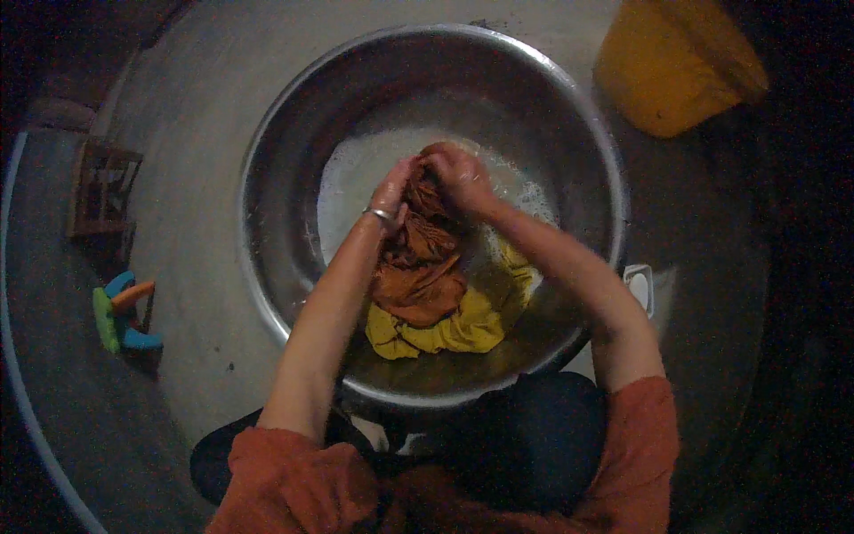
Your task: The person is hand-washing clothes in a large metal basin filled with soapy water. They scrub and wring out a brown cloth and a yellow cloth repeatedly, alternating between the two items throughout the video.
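Observation:
A wide metal basin [267, 160] sits on the floor in front of me, with foamy water in its bottom. My left hand [394, 189], wearing a bangle at the wrist, and my right hand [458, 173] are both closed on a wet orange cloth [418, 276], bunched together above the water. The cloth hangs down from my fists into the basin. A yellow cloth [463, 329] lies under it against the near wall of the basin.
A yellow bucket [667, 67] stands at the far right. A small wooden stool [102, 191] and a green, blue and orange brush [124, 311] lie on the concrete floor at the left. A small white object [640, 285] sits by the basin's right rim.

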